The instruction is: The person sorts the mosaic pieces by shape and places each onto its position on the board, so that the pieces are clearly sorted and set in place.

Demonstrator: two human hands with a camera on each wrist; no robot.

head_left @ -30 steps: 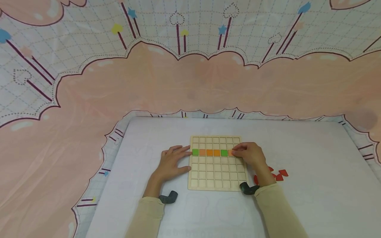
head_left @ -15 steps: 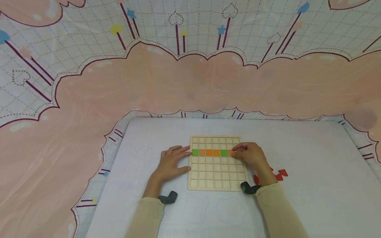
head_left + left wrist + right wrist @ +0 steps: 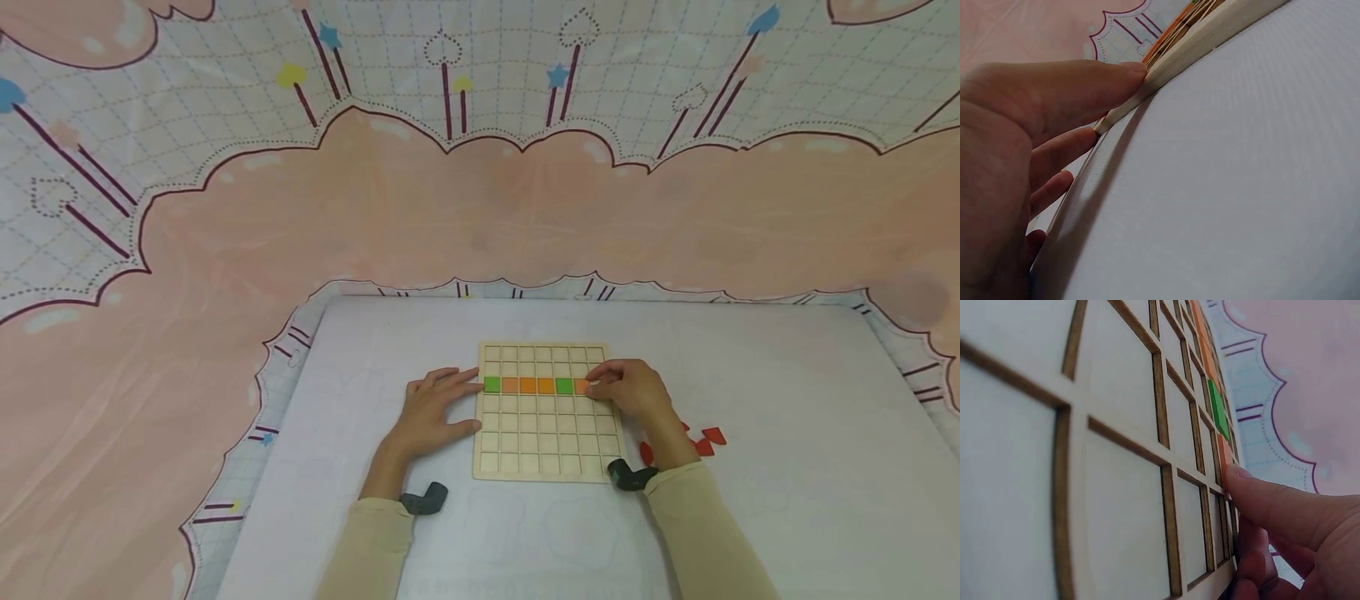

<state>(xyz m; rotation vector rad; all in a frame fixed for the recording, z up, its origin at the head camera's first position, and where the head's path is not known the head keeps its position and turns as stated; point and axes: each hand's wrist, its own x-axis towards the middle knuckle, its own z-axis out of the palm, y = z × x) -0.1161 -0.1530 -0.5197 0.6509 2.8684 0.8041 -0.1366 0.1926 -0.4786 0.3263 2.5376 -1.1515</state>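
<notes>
"Fingers (image 3: 1063, 155) spread and nearly straight, the left hand (image 3: 430, 419) touched the board (image 3: 528, 423) at its nine o'clock edge, with the thumb against the wooden side; it had hold of nothing."

"And the right hand (image 3: 636, 392)?"

"It came in from between two and three o'clock. Thumb and forefinger met in a pinch at the orange tile (image 3: 580, 386). Whether that tile sat fully in its cell, I couldn't tell; the fingertips covered one end."

"Why a hand at each side?"

"The left probably braced the board, so the grid wouldn't skid while the right worked. The pinched tile was at the three o'clock end of a coloured row (image 3: 528, 385): from nine o'clock, green, three oranges, green, then that one. The row crossed just on the twelve o'clock side of the board's centre, presumably lined up by the cell walls."

"And beyond?"

"Red pieces (image 3: 714, 436), loose on the white table (image 3: 510, 542) between three and four o'clock, some part-hidden behind the right wrist; likely put there for a short reach. Towards twelve spread a pink patterned cloth (image 3: 487, 225)."

"Any brand or writing?"

"None I could read. The cloth bore stars, dotted outlines and strokes; the board and tiles showed no lettering."
</notes>
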